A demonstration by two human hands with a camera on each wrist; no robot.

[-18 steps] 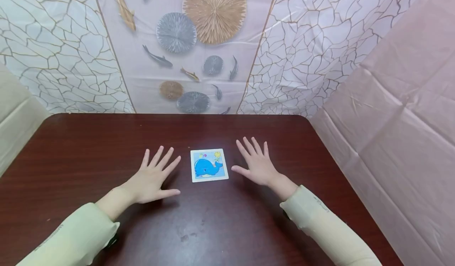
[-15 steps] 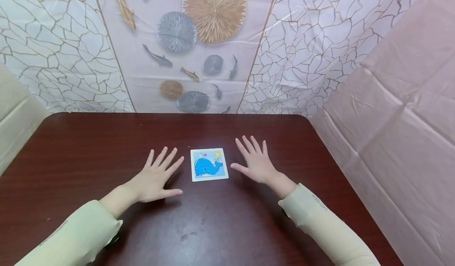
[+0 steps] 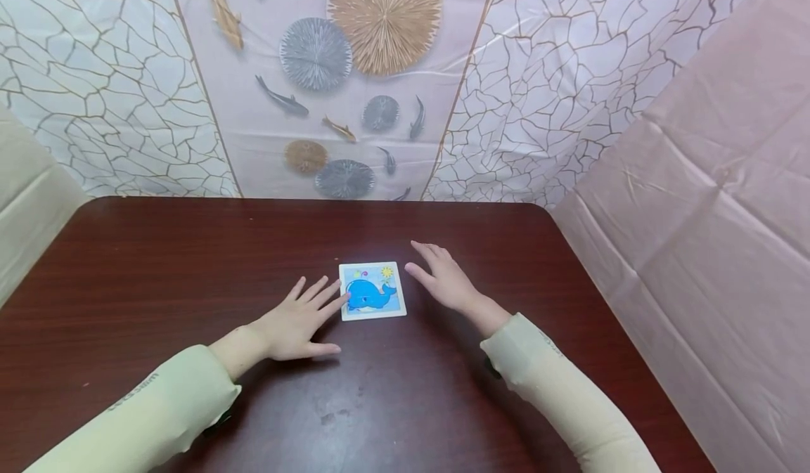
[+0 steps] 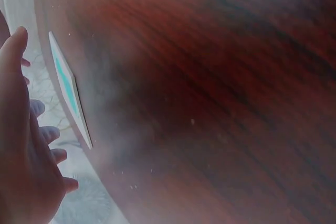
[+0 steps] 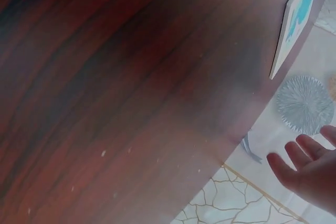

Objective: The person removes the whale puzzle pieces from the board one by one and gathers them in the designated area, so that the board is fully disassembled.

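A square whale puzzle [image 3: 371, 301] with a white border lies flat on the dark wooden table; its picture has a blue whale and a yellow flower. My left hand [image 3: 292, 327] is at its left side with fingers spread, and one fingertip overlaps the puzzle's left edge in the head view. In the left wrist view that hand [image 4: 26, 145] appears raised above the tabletop, apart from the puzzle [image 4: 70, 90]. To the right of the puzzle, my right hand [image 3: 446, 281] hovers with thumb and fingers extended, holding nothing. The right wrist view shows its fingers [image 5: 310, 153] off the table.
The brown tabletop [image 3: 190, 248] has rounded far corners. Behind it hangs a patterned cloth [image 3: 354, 107] with fish and round motifs. A plain pinkish cloth [image 3: 709, 199] runs along the right side.
My left hand has moved right, up to the puzzle's left edge. My right hand has shifted slightly left and turned, its fingers drawn closer together. The puzzle has stayed in place.
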